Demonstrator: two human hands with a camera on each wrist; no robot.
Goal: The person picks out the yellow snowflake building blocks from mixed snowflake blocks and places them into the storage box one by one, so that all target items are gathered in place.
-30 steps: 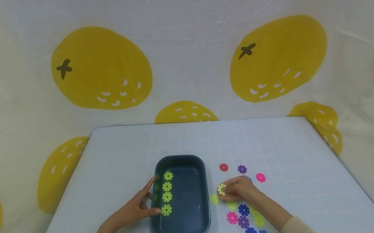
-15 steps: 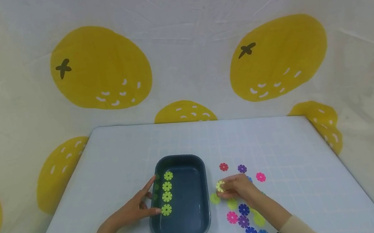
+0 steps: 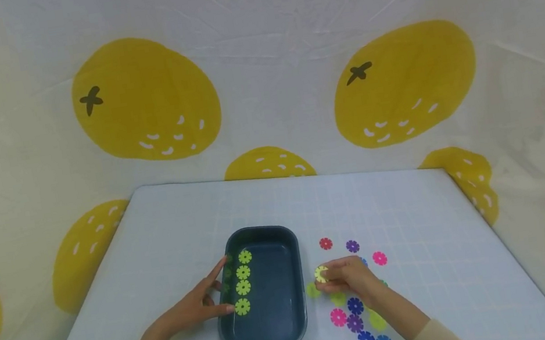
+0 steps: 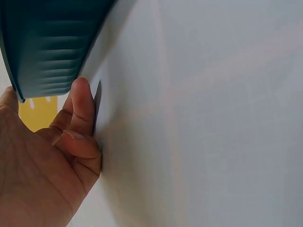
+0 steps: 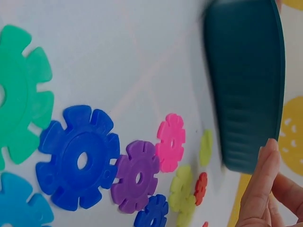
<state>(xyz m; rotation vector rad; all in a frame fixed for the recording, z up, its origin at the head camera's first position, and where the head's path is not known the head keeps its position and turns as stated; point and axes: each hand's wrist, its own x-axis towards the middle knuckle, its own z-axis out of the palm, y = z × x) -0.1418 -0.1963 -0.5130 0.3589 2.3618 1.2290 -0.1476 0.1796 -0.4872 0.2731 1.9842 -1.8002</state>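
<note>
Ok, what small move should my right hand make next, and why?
Probably carry the yellow-green disc left over the tray: your right hand pinches it to the tray's right, and four matching discs line the tray's left side.

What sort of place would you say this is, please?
It looks like an indoor table, perhaps screened off for play or recording: creased white sheeting printed with large yellow fruit surrounds the pale tabletop, where a dark blue tray sits beside colourful notched plastic discs.
</note>
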